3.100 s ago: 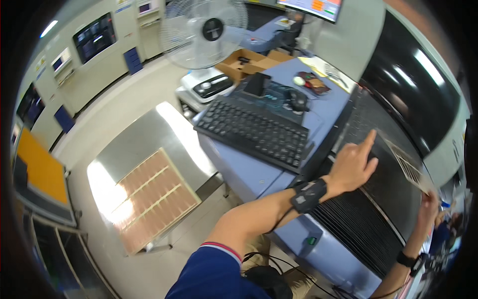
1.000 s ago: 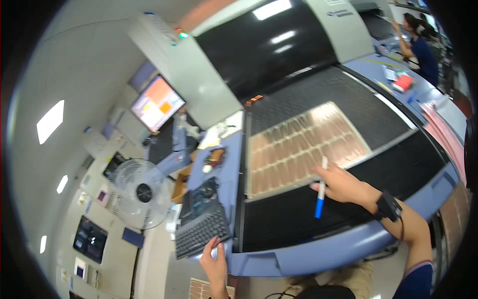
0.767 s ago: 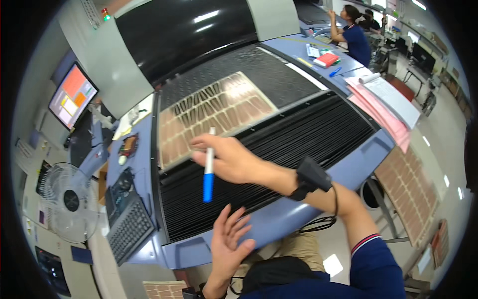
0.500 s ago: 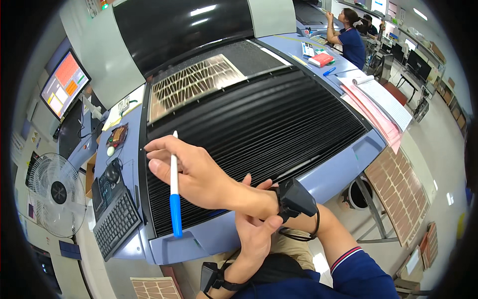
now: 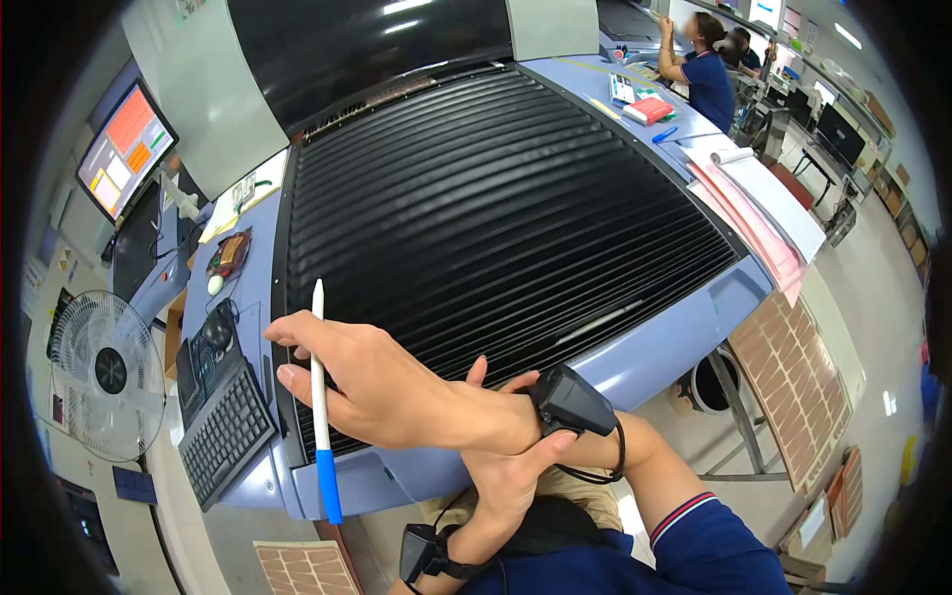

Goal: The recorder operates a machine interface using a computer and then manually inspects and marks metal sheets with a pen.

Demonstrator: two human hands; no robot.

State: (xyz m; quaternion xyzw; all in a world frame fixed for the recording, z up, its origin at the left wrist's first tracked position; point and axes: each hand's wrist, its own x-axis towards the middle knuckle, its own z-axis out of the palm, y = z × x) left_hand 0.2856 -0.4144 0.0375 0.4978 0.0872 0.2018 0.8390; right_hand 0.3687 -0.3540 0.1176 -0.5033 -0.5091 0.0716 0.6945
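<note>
My right hand [image 5: 372,387] reaches leftward over the near left part of a machine's black pleated cover [image 5: 476,218]. A white marker with a blue cap [image 5: 321,426] is held upright in it, capped end down, between loosely curled fingers. Below, my left hand [image 5: 501,486] is wrapped around my right wrist, beside the black device [image 5: 573,402] strapped there. A second black device [image 5: 421,553] is on my left wrist. The cover's pleats spread across the machine bed up to the dark hood [image 5: 372,50].
At left stand a keyboard [image 5: 226,431], a mouse [image 5: 216,332], a monitor [image 5: 127,149] and a fan [image 5: 109,372]. Pink and white papers [image 5: 764,203] lie on the right ledge. Brown patterned panels [image 5: 793,377] lean at lower right. A co-worker [image 5: 709,79] is at back right.
The pleated cover has stretched to the back, and the brown patterned panel under the hood has gone out of sight. My right hand and the marker sit slightly lower and further left.
</note>
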